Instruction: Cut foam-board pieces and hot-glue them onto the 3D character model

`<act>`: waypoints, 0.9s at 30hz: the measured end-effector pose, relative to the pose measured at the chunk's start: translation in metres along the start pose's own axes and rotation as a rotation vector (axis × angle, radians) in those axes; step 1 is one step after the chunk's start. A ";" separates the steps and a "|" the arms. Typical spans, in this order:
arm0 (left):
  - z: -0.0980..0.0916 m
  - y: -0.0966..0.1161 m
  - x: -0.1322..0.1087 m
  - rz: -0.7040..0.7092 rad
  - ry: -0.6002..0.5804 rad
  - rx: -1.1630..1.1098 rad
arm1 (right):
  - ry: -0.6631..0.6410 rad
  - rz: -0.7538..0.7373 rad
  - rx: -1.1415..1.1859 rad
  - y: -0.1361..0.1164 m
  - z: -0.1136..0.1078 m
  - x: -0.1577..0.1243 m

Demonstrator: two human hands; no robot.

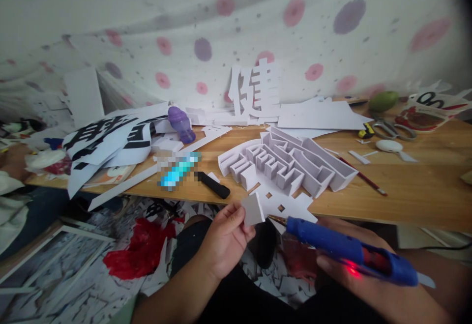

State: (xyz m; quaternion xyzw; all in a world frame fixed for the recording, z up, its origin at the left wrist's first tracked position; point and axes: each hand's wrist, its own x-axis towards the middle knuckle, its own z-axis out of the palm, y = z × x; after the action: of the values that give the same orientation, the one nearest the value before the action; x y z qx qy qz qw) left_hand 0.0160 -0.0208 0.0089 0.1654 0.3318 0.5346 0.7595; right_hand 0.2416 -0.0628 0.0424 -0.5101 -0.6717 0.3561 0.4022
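Centrally, white piece (253,209): a small flat tile, raised near the table's front edge, its broad face tilted toward the viewer; directions below run from it.
Left hand (228,230): at eight o'clock, thumb and fingertips pinched together on the piece's lower left edge, with no gap to spare.
Right hand (342,265): at four o'clock, wrapped round the glue gun; its fingers are partly hidden behind the body, so how tightly they close I cannot tell.
Glue gun (342,248): blue, a red light glowing in its side, nozzle pointing to nine o'clock, just beside the piece's right edge; whether it touches I cannot tell.
Holed sheet (299,207): at three, with diamond cut-outs.
Hollow form (283,174): at one o'clock, white and thin-walled, lying on the table (424,181).
Black handle (214,185): near, at ten; beyond it, a blurred blue object (180,169).
Standing character (260,93): at twelve, upright at the back.
Purple bottle (181,125): near eleven.
Printed sheets (110,142): at ten, well apart.
Scissors (393,128): at two, farther out than the pencil (365,177).
Red plastic (134,250): between eight and nine, below the table.
Another person's sleeve (13,206): nine, far edge.
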 end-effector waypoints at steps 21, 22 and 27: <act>0.011 -0.013 -0.007 -0.140 -0.021 -0.126 | -0.056 -0.210 -0.232 -0.001 -0.004 0.000; 0.011 -0.013 -0.007 -0.142 -0.021 -0.130 | -0.044 -0.215 -0.234 -0.003 -0.003 0.000; 0.010 -0.014 -0.006 -0.146 -0.017 -0.142 | 0.054 -0.239 -0.272 -0.010 0.000 0.003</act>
State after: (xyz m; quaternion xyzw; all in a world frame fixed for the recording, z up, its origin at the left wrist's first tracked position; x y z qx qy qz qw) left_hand 0.0313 -0.0303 0.0098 0.0910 0.2975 0.4985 0.8091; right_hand 0.2375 -0.0625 0.0519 -0.4857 -0.7585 0.1978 0.3869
